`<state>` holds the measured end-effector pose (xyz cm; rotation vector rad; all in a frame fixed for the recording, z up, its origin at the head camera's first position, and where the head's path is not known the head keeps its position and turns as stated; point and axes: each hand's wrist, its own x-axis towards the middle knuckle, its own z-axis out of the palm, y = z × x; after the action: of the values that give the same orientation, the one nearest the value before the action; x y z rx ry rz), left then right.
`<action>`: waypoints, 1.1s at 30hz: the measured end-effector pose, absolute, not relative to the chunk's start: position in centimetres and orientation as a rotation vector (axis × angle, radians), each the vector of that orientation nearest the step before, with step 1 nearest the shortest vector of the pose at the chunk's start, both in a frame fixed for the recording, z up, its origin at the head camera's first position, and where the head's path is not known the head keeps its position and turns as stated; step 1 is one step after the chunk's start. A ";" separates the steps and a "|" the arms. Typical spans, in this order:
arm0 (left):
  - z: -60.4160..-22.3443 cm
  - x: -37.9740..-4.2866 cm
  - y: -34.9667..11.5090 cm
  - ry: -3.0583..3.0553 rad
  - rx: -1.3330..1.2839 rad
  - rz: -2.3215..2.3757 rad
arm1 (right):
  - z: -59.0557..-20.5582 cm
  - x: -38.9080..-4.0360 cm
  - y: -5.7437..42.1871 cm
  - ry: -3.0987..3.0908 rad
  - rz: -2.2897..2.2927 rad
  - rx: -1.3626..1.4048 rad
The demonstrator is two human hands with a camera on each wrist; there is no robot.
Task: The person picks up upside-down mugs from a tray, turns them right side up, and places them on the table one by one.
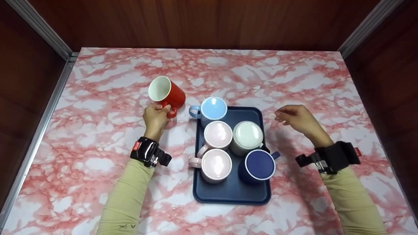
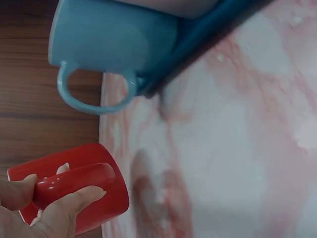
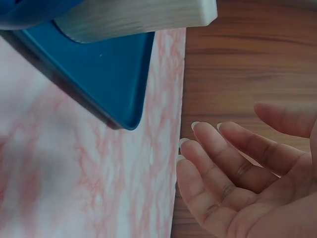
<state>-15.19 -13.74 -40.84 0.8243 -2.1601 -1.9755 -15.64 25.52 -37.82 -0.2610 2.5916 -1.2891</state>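
A red mug with a white inside is tilted, its mouth toward the upper left, left of the tray. My left hand grips it by the handle, thumb and fingers around the handle in the left wrist view. To the right of the tray my right hand hangs with relaxed, slightly bent fingers and nothing in them. On the dark blue tray stand a light blue mug, two pale pink mugs, a whitish mug and a dark blue mug.
The light blue mug's handle juts out past the tray's left edge, and the dark blue mug's handle past its right. A red-and-white marbled table lies beneath everything. Dark wooden panels with metal strips enclose the table's back and sides.
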 end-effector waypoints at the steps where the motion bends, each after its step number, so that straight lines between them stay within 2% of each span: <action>1: -41.1 -15.3 -13.8 -2.167 0.833 -1.970 | -37.9 -15.6 25.6 2.588 -1.289 -0.256; 7: -41.9 -15.6 -13.8 -2.235 0.846 -1.870 | -38.5 -15.4 25.5 2.567 -1.305 -0.243; 24: -42.6 -16.2 -13.2 -2.533 0.672 -1.413 | -39.5 -15.3 25.2 2.523 -1.349 -0.241; 33: -42.9 -16.1 -13.2 -2.516 0.650 -1.430 | -39.5 -15.3 25.2 2.521 -1.351 -0.259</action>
<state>-16.11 -13.15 -42.94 0.6497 -2.5160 -1.4297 -15.34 25.19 -39.51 -0.2594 2.5212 -1.3510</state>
